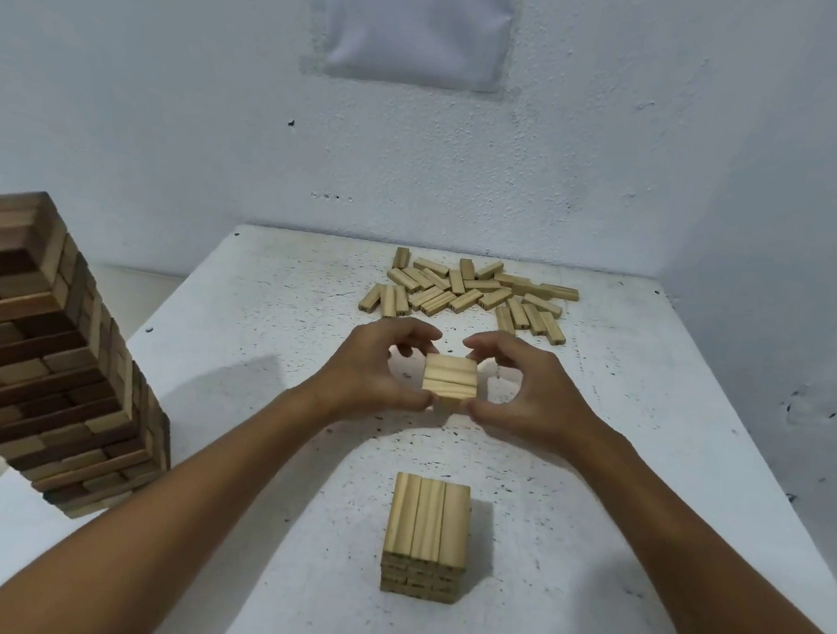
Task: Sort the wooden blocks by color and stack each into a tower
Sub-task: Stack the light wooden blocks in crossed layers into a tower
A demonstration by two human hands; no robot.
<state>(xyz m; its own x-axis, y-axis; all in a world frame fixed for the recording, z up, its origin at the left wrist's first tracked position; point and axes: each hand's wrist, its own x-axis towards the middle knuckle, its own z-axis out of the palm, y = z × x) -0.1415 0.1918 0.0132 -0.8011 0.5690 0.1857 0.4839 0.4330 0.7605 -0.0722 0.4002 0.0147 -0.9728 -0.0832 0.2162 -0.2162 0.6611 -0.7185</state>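
Observation:
My left hand [375, 364] and my right hand [523, 384] together hold a small group of light wooden blocks [450, 381] side by side above the middle of the table, fingers and thumbs curled round its ends. Nearer to me stands a short tower of light blocks [425, 539], its top layer running away from me. A loose pile of several light blocks [476, 292] lies at the far side of the table. At the left edge rises a tall tower of dark and mid-brown blocks [40, 354].
The white speckled table [258, 351] ends at a white wall behind the pile and drops off on the left beside the tall tower. A pale sheet [412, 16] hangs on the wall above.

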